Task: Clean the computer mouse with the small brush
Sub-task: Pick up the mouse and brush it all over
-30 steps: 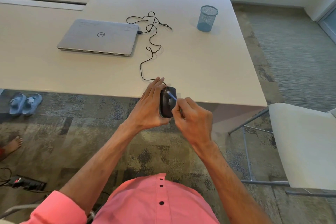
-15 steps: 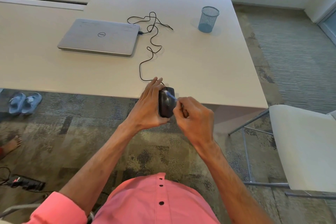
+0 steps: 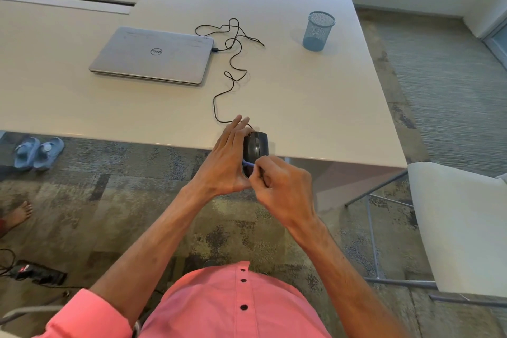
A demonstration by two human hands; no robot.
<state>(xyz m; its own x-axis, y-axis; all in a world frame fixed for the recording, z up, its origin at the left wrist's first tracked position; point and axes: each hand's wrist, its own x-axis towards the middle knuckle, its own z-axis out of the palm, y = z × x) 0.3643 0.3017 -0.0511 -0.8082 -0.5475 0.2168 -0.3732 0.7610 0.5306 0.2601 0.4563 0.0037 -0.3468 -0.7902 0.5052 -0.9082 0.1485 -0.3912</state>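
Compared with the earlier frames, the small brush (image 3: 248, 163) is shown lower on the computer mouse (image 3: 255, 149), its blue tip now laid across the near half of the body rather than near the front end.

Head view: the mouse is held on its side just above the near edge of the bench (image 3: 315, 107), gripped in the left hand (image 3: 226, 164), whose fingers are extended along the far side of the body. The brush is pinched in the closed fingers of the right hand (image 3: 285, 189), and only its blue end is seen, touching the mouse. A black cable (image 3: 231, 63) is traced from the mouse in loose loops to the closed laptop (image 3: 152, 56). A blue mesh cup (image 3: 318, 31) is seen well apart, toward the far right of the bench. A white chair (image 3: 461, 228) is placed at the right.
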